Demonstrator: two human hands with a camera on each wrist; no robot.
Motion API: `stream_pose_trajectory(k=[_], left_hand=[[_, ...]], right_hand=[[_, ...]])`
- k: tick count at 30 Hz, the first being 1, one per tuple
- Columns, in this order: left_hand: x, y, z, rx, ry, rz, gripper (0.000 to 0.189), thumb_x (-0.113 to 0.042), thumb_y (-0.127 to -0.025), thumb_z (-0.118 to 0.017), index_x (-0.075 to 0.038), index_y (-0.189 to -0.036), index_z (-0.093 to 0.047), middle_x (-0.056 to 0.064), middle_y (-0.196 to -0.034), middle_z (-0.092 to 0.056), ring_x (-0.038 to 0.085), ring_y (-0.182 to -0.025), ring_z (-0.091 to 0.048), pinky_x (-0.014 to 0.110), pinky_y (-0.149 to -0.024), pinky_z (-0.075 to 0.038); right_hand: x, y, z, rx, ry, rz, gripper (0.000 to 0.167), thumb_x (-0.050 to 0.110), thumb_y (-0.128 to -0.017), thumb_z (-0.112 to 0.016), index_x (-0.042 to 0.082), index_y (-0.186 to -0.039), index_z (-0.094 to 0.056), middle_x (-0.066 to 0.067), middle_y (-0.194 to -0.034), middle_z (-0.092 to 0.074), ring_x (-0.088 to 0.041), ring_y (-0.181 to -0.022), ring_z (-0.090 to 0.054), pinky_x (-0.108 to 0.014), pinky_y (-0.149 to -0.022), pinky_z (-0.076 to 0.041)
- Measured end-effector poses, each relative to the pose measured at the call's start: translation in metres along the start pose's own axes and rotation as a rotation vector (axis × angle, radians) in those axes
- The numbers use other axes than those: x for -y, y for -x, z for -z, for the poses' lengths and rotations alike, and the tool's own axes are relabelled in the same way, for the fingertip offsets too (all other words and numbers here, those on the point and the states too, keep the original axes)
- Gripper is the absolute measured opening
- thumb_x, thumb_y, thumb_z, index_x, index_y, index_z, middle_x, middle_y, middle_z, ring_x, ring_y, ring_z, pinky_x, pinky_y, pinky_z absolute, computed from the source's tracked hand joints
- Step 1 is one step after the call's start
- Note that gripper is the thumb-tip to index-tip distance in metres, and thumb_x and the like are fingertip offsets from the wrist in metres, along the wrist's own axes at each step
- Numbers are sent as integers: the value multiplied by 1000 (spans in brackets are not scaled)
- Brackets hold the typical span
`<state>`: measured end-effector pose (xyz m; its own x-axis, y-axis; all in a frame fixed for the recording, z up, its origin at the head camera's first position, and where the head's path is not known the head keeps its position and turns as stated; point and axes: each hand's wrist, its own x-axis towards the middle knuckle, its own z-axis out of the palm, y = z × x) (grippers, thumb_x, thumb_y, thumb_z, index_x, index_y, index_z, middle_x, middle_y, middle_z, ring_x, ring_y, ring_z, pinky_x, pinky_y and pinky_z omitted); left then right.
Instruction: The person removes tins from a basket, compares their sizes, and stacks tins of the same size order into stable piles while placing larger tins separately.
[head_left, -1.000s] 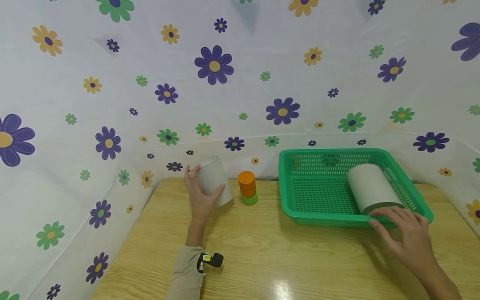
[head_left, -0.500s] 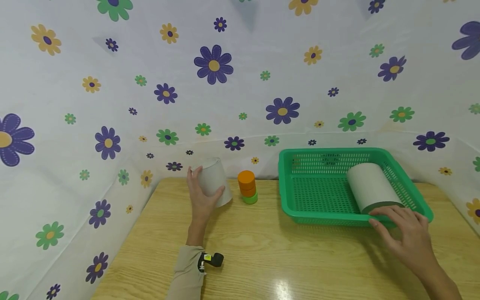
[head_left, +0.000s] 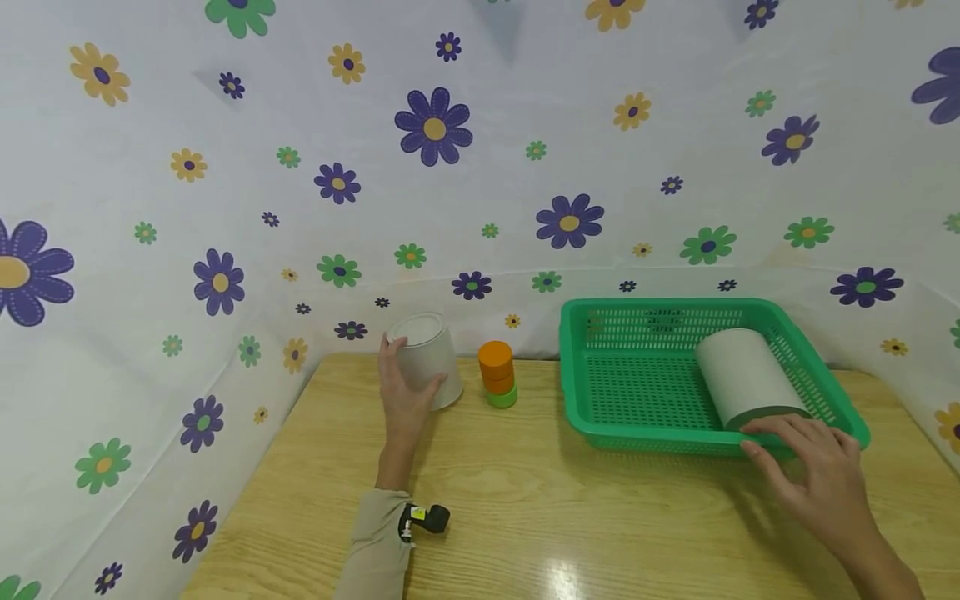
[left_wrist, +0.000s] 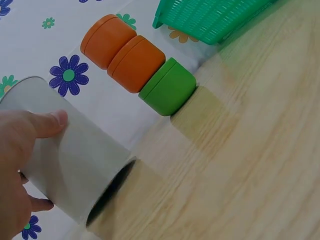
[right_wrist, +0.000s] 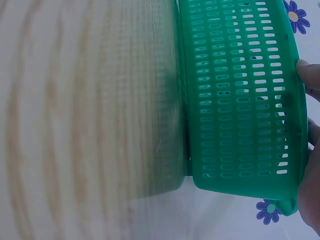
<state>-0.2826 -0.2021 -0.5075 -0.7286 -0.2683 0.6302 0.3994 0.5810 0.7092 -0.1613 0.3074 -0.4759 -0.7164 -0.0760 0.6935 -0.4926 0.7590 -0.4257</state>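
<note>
A white cylindrical canister point(head_left: 430, 367) stands nearly upright at the back left of the table. My left hand point(head_left: 403, 400) grips it round the side, with fingers on the left and thumb on the front. In the left wrist view, its dark-edged lower end comes right down at the tabletop. My right hand point(head_left: 817, 471) pinches the front rim of a green plastic basket point(head_left: 675, 442), fingers over the rim and thumb outside. Inside the basket, at its right end, another white cylinder point(head_left: 742, 375) lies on its side, close to those fingertips.
Just right of the canister stands a stack of small round jars: two orange jars point(head_left: 497, 367) on a green jar point(head_left: 502, 395). A flower-printed cloth point(head_left: 480, 183) hangs behind the wooden table point(head_left: 510, 508) and along its left side.
The canister in my left hand has turned from a leftward tilt to nearly upright, its round top now showing. My right hand keeps its hold on the basket rim.
</note>
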Motion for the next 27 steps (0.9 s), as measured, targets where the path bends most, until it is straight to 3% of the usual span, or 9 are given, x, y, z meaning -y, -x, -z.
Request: stream_pose_trajectory(k=[6,16,27], left_hand=[[-1,3,1,-15,22,28,75,4,-73,-89,-7,-136,-50,18,-164,-31,43,-146,-36,67,-93,-50],[-3,0,1,18,69,42,74,2,-76,-89,-8,-138,-51,16,-165,-30,44,-142,-42,66,-90,-53],[2,0,5,24,81,19,73,2,-75,-89,-7,-137,-51,17,-163,-32,44,-143,-39,69,-86,-53]], right_hand=[[-1,1,0,-9,5,5,26,2,-76,-81,14,-99,-74,9,-100,-67,5,-107,-44,-53,-90,-25],[0,-3,5,5,11,7,27,1,-76,-80,14,-98,-73,15,-101,-64,12,-109,-40,-49,-89,-24],[2,-3,5,43,-29,-38,27,0,-79,-80,18,-99,-74,17,-103,-64,6,-107,-43,-60,-88,-24]])
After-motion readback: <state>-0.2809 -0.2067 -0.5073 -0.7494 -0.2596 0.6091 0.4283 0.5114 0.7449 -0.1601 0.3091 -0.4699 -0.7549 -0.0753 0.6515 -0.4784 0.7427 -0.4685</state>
